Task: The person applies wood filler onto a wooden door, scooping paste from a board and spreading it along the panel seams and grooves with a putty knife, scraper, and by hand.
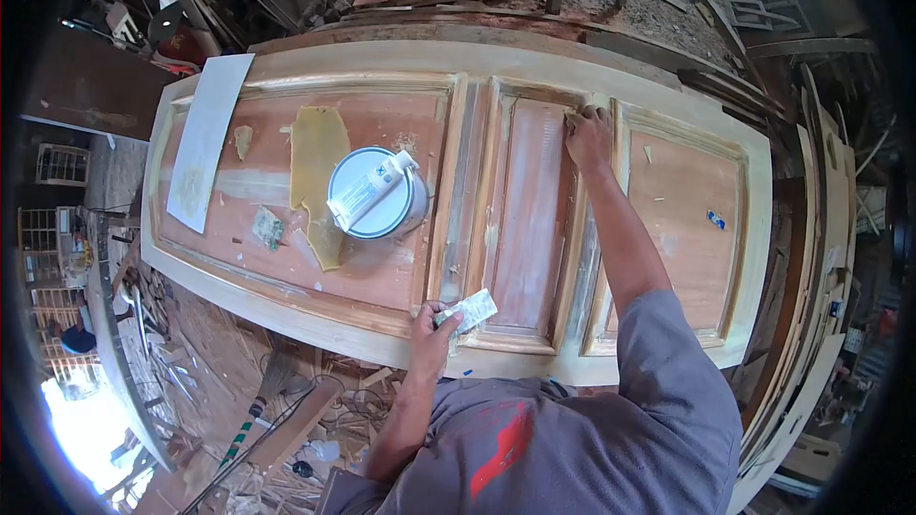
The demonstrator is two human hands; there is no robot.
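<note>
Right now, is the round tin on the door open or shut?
Shut: the tin stands upright, its white lid in place with a white tube lying across it.

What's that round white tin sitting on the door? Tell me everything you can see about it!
The round tin stands upright on the left panel of the wooden door, lid on. Its lid is white with a pale blue rim. A white tube with a blue label lies slanted across the lid. Beside it lies a yellowish patch. Neither hand touches the tin.
</note>
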